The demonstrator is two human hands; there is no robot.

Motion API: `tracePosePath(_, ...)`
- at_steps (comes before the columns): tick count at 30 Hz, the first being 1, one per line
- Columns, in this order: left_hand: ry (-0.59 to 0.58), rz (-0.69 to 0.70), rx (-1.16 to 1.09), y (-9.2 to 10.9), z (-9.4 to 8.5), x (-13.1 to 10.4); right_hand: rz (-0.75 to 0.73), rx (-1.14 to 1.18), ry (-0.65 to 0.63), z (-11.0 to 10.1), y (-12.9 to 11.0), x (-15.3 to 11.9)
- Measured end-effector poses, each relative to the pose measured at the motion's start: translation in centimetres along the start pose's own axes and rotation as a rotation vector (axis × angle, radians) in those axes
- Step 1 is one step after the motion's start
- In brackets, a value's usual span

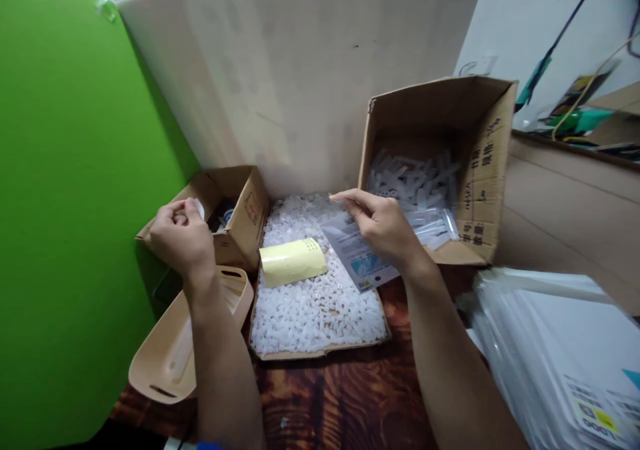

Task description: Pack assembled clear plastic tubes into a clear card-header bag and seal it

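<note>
1 white pc (201,209) pinched in L hand (187,243), by small cardbd box (246,215); R hand (387,229) bunched, can't tell if gripping printed packet (346,250) below; packet at rt edge of cardbd tray (295,355).

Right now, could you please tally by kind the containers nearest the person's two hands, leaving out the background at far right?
Open cardboard boxes: 2 (smaller box by the left hand, larger box by the right hand)
Shallow cardboard tray of small white pieces: 1
Peach plastic basket: 1
Total: 4
</note>
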State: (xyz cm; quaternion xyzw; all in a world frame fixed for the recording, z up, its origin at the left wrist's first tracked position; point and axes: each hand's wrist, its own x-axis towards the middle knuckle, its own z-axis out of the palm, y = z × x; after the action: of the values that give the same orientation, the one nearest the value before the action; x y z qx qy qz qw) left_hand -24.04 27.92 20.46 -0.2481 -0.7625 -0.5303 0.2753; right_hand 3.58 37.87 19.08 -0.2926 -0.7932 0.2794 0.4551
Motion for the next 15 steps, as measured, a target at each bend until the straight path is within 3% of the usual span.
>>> tracePosePath(4, 0.073, -0.068, 0.16, -0.8, 0.2, -0.2, 0.001, -0.006, -0.024, 0.1, -0.1, 0.0)
tracePosePath(10, -0.261, -0.009, 0.281, -1.5, 1.0, -0.8, -0.005, -0.031, -0.041, 0.5, -0.2, -0.1)
tracePosePath(15, -0.249, -0.039, 0.286, -2.1, 0.5, -0.6, -0.008, -0.038, -0.055, 0.5, 0.1, -0.1)
